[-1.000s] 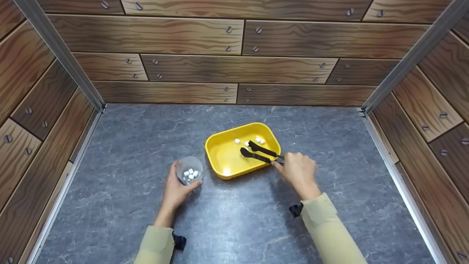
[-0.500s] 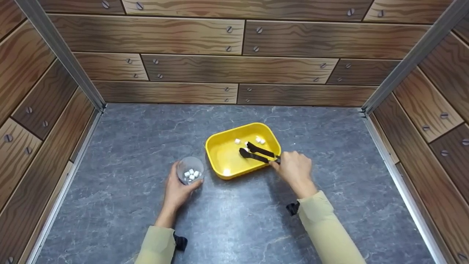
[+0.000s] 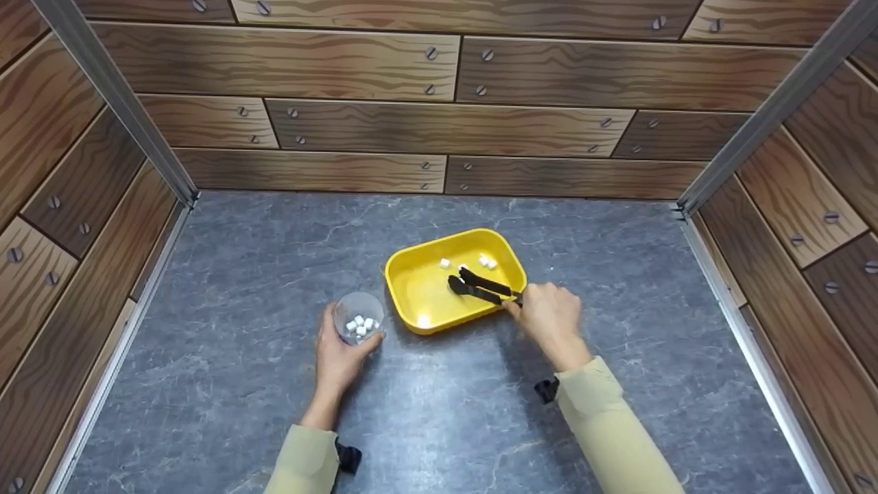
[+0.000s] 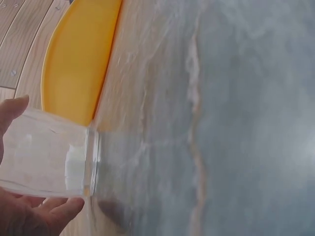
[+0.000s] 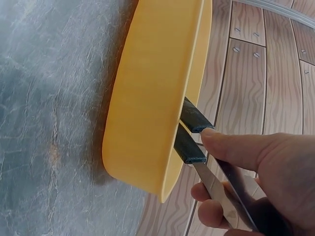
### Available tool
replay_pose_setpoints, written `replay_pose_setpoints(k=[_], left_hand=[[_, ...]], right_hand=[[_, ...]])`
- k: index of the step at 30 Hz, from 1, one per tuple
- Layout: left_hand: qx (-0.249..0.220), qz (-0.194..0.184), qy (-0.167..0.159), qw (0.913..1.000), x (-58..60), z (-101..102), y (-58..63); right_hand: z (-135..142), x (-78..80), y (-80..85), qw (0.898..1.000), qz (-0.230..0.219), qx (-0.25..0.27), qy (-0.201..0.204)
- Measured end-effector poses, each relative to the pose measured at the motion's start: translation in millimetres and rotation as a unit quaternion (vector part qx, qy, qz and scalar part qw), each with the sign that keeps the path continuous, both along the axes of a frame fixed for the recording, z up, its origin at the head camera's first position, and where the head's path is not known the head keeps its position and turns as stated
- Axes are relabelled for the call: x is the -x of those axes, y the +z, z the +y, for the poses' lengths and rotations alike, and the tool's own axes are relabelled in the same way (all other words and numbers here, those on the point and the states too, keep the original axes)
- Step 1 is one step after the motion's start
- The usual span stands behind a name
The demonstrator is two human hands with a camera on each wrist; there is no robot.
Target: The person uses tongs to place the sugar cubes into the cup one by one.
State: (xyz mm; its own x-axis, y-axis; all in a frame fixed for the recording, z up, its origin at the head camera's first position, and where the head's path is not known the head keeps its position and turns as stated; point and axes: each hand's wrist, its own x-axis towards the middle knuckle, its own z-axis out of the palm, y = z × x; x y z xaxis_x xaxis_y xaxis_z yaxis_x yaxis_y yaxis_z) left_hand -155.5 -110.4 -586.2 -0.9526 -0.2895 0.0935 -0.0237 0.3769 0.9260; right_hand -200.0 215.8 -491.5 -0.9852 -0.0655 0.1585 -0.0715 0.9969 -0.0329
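Note:
My left hand grips a clear plastic cup, with fingers and thumb round its sides. Several small white cubes lie at the bottom of the cup. Just right of it stands a yellow tray. My right hand holds tongs with metal arms and black tips. The tips reach over the tray's right rim, down among the white cubes inside. Whether a cube sits between the tips is hidden.
The tray and cup are on a grey marbled surface. Wood-print panels wall it in at the back and both sides, with metal posts at the corners.
The tong tips have drawn closer together and shifted slightly left within the tray. My left hand and the cup have moved a little to the right.

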Motion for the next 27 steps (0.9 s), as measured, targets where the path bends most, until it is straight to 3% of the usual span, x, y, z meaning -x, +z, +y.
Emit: replay_pose_setpoints(k=[11,27], left_hand=[[-0.002,0.001,0.029,0.9996,-0.6,5.1,-3.1],[0.004,-0.005,0.034,0.9994,-1.3,5.4,-3.7]], right_hand=[[-3.6,-0.5,1.1,1.000,-0.015,-0.010,-0.001],[0.2,-4.8,-3.2,0.999,0.016,0.028,0.002]])
